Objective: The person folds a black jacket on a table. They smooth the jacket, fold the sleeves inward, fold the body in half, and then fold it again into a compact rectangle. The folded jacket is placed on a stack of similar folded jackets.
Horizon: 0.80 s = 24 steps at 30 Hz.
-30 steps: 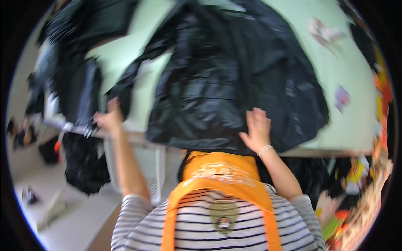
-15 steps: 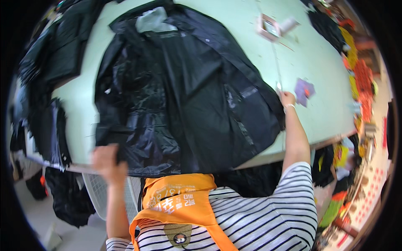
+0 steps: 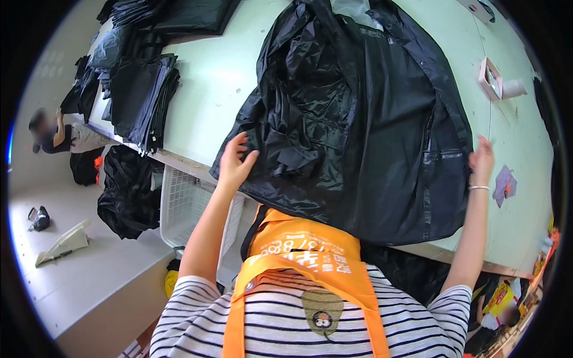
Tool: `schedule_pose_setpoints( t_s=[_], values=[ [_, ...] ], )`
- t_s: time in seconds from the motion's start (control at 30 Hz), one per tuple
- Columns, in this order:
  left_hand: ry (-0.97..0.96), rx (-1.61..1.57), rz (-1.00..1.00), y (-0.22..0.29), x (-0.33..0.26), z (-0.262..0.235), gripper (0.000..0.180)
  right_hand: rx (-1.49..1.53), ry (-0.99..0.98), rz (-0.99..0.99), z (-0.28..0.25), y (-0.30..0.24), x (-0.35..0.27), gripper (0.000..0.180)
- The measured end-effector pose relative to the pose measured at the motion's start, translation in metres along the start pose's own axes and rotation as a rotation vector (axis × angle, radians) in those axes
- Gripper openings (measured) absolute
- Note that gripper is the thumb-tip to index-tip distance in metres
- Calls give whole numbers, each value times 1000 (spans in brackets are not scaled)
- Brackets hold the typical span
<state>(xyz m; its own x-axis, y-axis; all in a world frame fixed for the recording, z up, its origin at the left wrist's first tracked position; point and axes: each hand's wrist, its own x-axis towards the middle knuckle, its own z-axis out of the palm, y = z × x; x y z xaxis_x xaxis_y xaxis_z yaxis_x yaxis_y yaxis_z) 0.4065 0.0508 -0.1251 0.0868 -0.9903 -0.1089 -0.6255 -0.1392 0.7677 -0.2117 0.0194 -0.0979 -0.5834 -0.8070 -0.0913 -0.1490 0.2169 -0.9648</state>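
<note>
Where your left hand (image 3: 236, 164) sits over its lower left, a black jacket (image 3: 388, 137) spreads toward your right hand (image 3: 482, 161).
Left fingers part loosely, gripping nothing visible; the jacket covers the frame's upper centre on a pale table (image 3: 206, 83); right fingers curl partway at its edge, whether pinching cloth I cannot tell.

I'd call this a garment workshop: the long pale counter (image 3: 203, 77) carries stacked dark garments (image 3: 138, 92) and a black jacket (image 3: 391, 134) spread out.
</note>
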Motion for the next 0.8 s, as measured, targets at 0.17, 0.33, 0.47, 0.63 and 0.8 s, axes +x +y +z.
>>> schedule_pose_setpoints(
  t_s=[0.17,0.33,0.47,0.63,0.8],
  values=[
    [-331,-286,-32,-17,25,24,70,-143,-575,-124,204,-62,-183,22],
    [-419,-230,138,-7,28,32,63,-22,-465,-81,315,-58,-262,25],
    [-372,-413,157,-5,24,20,50,-190,-579,-6,324,-50,-265,21],
    [-555,-742,84,4,37,-6,26,278,-477,126,343,-61,-279,19],
    [-572,-606,208,11,51,-40,9,209,-704,270,349,-81,-293,14]
  ],
)
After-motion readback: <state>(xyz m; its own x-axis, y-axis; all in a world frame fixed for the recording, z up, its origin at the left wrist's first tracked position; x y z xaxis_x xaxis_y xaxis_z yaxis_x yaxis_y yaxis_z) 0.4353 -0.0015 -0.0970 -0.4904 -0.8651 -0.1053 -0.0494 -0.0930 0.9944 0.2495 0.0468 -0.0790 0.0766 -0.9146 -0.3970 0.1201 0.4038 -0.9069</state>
